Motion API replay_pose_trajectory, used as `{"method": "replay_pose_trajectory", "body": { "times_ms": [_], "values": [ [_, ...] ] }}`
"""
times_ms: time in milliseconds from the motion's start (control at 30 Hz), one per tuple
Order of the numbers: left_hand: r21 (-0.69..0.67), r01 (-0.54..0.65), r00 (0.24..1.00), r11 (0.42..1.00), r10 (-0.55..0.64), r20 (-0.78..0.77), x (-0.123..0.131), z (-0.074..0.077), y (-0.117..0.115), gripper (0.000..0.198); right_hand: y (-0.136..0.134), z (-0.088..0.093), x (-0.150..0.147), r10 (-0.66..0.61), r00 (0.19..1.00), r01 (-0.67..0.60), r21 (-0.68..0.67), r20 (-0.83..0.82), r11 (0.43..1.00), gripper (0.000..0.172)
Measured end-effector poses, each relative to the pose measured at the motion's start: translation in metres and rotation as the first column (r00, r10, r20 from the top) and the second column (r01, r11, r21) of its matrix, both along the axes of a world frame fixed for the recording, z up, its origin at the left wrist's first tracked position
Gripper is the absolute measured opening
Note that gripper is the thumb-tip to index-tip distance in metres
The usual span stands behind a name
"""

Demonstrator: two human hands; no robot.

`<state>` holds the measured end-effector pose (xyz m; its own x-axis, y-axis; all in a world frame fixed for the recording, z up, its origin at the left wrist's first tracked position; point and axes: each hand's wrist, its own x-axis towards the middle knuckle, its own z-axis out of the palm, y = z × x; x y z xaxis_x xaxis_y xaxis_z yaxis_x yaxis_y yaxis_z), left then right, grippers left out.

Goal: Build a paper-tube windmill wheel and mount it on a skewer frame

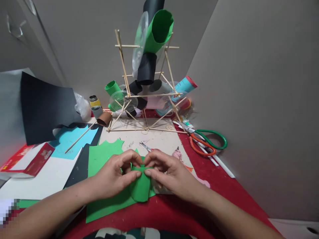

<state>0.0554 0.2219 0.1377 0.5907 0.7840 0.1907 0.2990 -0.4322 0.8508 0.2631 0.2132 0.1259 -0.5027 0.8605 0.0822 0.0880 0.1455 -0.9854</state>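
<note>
Both my left hand and my right hand pinch the upper edge of a small green foam or paper piece, curled like a tube. Thumbs face me and fingertips lie behind, close together. Under my left hand lies a larger green sheet with scalloped cutouts along its far edge. Small red-handled scissors lie just beyond my fingers, partly hidden by them. Past the hands stands a wooden stick frame carrying clear plastic discs with green tubes and black tubes.
Large scissors with green and orange handles lie right, near white sticks. At left are a blue sheet, a black sheet, a red box and a brown tube. Red cloth covers the table.
</note>
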Motion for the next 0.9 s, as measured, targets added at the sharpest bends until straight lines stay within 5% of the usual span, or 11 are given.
{"method": "replay_pose_trajectory", "body": {
  "times_ms": [167,367,667,900],
  "values": [
    [-0.083,-0.008,1.000,0.996,0.007,-0.022,-0.002,-0.007,-0.006,0.007,-0.005,-0.009,-0.001,0.022,0.999,-0.027,-0.134,-0.038,0.991,0.009],
    [-0.151,-0.016,0.994,0.988,0.000,-0.106,0.003,-0.008,-0.018,0.008,-0.022,-0.008,0.000,-0.041,0.986,0.044,-0.017,0.164,0.999,0.009],
    [0.176,0.077,0.984,0.981,-0.047,-0.170,0.003,-0.007,-0.028,0.009,-0.031,-0.009,0.002,-0.034,0.996,0.050,-0.200,0.082,0.978,0.011],
    [0.334,0.086,0.993,0.939,-0.053,-0.106,0.002,-0.014,-0.028,0.019,-0.034,-0.010,0.005,-0.122,0.986,0.091,0.245,0.111,0.965,0.015]
  ]
}}
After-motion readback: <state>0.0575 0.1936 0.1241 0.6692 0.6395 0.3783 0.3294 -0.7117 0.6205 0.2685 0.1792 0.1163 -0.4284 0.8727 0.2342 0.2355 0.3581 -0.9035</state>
